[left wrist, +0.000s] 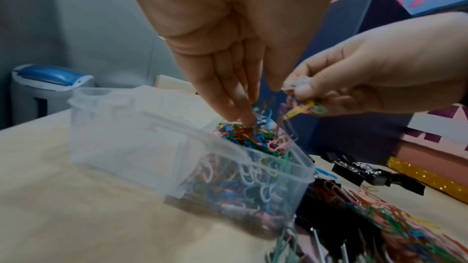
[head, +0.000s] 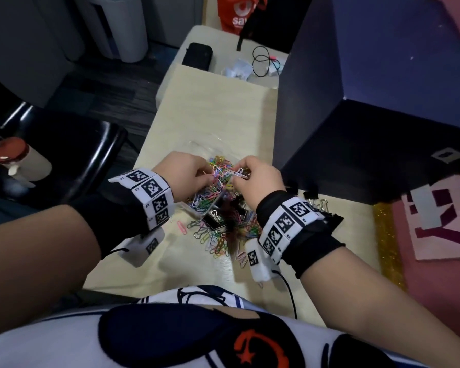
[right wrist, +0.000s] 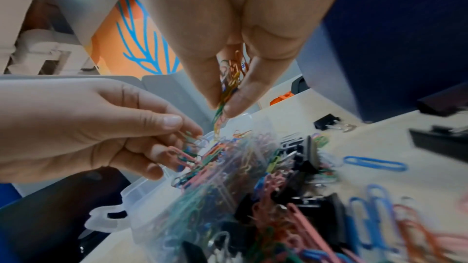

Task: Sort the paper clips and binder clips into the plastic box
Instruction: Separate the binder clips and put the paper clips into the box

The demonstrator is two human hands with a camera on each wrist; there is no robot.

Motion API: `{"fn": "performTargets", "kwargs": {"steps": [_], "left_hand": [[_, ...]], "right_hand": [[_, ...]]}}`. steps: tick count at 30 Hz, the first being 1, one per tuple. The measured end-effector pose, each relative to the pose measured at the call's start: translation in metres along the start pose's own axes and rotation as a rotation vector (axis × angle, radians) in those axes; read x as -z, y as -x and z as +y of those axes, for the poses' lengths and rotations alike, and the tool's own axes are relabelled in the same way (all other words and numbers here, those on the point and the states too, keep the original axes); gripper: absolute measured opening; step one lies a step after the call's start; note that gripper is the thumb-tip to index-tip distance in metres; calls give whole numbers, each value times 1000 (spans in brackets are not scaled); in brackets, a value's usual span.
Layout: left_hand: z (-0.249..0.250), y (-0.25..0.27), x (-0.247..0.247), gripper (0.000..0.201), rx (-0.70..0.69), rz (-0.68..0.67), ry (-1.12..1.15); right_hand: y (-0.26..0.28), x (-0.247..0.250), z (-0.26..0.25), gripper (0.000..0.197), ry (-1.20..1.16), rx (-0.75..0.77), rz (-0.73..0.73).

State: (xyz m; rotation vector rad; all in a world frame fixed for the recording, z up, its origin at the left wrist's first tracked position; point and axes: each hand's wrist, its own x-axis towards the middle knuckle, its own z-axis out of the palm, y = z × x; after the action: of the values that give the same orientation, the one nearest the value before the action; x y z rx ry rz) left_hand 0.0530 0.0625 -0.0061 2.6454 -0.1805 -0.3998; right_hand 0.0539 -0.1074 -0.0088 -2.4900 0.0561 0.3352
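A clear plastic box holding many coloured paper clips sits mid-table. Both hands hover close together over its open top. My left hand dips its fingertips into the box, and the right wrist view shows it pinching a few pink and green clips. My right hand pinches a small bundle of coloured paper clips between thumb and fingers just above the box. Black binder clips and a loose pile of paper clips lie on the table beside the box.
A tall dark blue box stands close on the right. At the table's far end lie a black case and cables. A black chair and a bottle are on the left. More binder clips lie by the blue box.
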Motion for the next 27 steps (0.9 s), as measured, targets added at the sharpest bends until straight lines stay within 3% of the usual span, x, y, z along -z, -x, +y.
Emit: {"fn": "performTargets", "kwargs": {"steps": [5,9,12,16,19,22,27], "left_hand": [[-11,2,-2,28,-36,55,-6],[-14,3,-11,35,-194,40,-197],[-14,5,-21,44,-269,-65,-430],[-19,7,-24,33,-298,-76,-545],[-21,8,-24,31,-355,-83,-578],[-21,9,-18,48,-388,7,-516],[-18,8,-22,48,-365,-123,-574]], "right_hand": [[-11,-9,-15,39,-134,-18,-75],[-12,-6,-13,34,114,58,-113],[-9,-6,-12,44,261,133,-279],[-8,-7,-6,54,379,206,-376],[-9,-8,0,55,364,205,-335],[-7,-10,2,42,278,212,-213],[-4,-22,5,48,365,258,-357]]}}
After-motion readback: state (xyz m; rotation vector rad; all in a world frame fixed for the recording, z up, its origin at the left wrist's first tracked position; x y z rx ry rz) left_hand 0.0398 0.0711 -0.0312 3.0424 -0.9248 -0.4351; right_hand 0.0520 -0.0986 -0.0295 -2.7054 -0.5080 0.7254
